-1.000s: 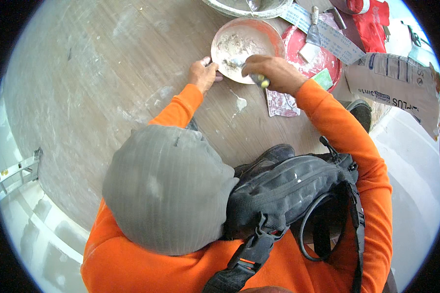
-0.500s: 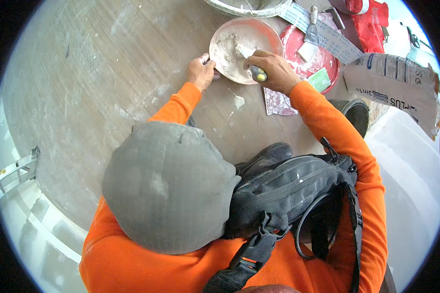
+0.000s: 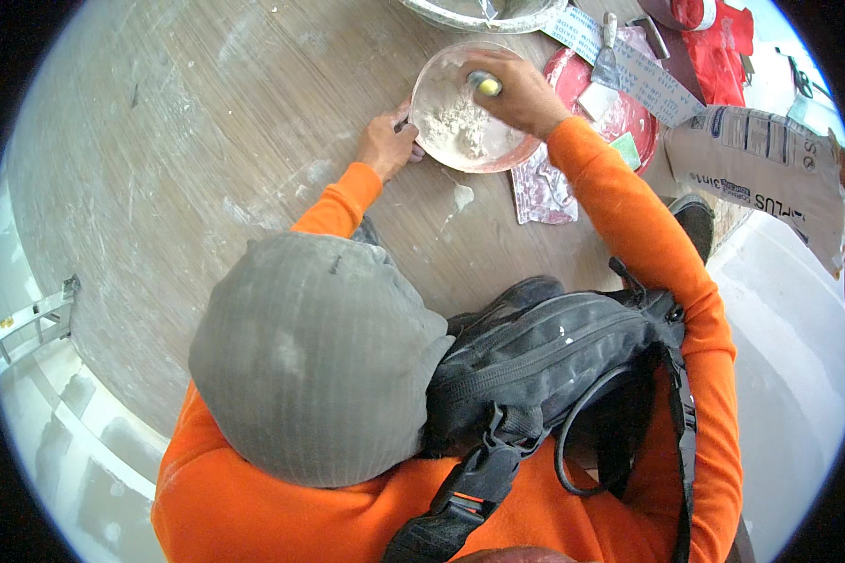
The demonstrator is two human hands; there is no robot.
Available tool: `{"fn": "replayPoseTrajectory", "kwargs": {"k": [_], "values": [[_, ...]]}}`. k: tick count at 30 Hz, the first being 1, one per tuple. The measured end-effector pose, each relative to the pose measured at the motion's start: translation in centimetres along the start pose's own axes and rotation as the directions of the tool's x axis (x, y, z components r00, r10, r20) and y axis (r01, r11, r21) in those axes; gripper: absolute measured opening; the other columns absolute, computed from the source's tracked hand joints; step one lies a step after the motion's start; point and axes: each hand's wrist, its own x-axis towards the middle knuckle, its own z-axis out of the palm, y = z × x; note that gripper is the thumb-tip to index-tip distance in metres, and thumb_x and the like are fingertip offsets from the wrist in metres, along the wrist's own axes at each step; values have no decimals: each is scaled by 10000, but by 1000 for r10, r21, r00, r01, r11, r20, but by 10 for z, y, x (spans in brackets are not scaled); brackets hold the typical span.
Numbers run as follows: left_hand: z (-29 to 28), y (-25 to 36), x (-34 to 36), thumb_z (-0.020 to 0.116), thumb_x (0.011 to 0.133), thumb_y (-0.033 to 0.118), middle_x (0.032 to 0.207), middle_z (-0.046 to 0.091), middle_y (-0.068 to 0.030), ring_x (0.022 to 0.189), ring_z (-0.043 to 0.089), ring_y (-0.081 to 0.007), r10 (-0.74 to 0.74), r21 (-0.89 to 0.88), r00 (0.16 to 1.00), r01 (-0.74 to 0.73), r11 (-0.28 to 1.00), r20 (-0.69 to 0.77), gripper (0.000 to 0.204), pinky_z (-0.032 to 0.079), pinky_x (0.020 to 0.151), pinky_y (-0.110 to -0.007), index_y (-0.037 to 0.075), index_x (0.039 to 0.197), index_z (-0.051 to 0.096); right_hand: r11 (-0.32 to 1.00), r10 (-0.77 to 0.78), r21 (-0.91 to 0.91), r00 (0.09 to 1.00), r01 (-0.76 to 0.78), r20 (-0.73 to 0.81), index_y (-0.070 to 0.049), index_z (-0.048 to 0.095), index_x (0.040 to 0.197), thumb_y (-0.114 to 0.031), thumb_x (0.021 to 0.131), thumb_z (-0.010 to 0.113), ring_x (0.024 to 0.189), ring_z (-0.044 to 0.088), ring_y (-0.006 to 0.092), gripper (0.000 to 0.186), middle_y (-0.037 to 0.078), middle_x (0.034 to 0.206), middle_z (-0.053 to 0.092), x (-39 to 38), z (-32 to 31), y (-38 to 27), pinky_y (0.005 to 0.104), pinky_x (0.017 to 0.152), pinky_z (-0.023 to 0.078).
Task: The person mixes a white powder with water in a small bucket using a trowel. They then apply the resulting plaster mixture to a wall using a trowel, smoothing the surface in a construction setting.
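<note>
A round bowl [image 3: 511, 161], whitish inside with a pinkish rim, sits on the wood-look surface and holds pale, lumpy powder or compound [image 3: 455, 124]. My left hand [image 3: 388, 145] grips the bowl's left rim, fingers closed against its side. Over the bowl's right side, my right hand [image 3: 521, 94] is closed around a putty knife [image 3: 485, 84] with a dark handle and yellow end. Its blade is hidden from view now.
Right of the bowl lie a red lid [image 3: 643, 127], a scraper [image 3: 609, 58] and a green pad [image 3: 626, 148]. A large bucket [image 3: 488, 21] stands beyond. An opened paper sack [image 3: 765, 164] lies farther right. White splatter [image 3: 462, 195] marks the wood-look surface.
My right hand has moved up and toward the far side of the bowl, turning the putty knife's handle upward. The pale mix lies differently. My left hand stays on the rim.
</note>
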Motion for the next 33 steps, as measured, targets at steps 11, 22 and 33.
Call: {"fn": "replayPoseTrajectory", "kwargs": {"k": [11,22,33], "values": [[-2,30,1,580,900,110,893,728,-171,629,706,-208,-12,85,977,31,996,-212,347,583,648,-327,-23,1212,650,973,-224,8,934,231,279,-125,661,1051,-59,721,737,1022,643,329,345,110,1058,654,-49,11,-23,416,881,515],[20,-5,-35,515,983,63,1003,628,-182,682,684,-229,-182,-79,978,191,978,105,566,628,571,-354,-7,1486,265,935,283,207,958,-287,50,-105,684,1052,-106,856,688,882,668,152,197,65,950,711,-22,-7,19,333,825,534],[23,-7,-33,446,987,49,940,643,-171,736,704,-249,-117,-187,993,114,976,-3,492,643,603,-376,-21,1455,313,991,78,91,985,-93,153,-184,661,980,-201,790,703,808,686,369,195,140,824,701,-56,25,-20,461,732,531]]}}
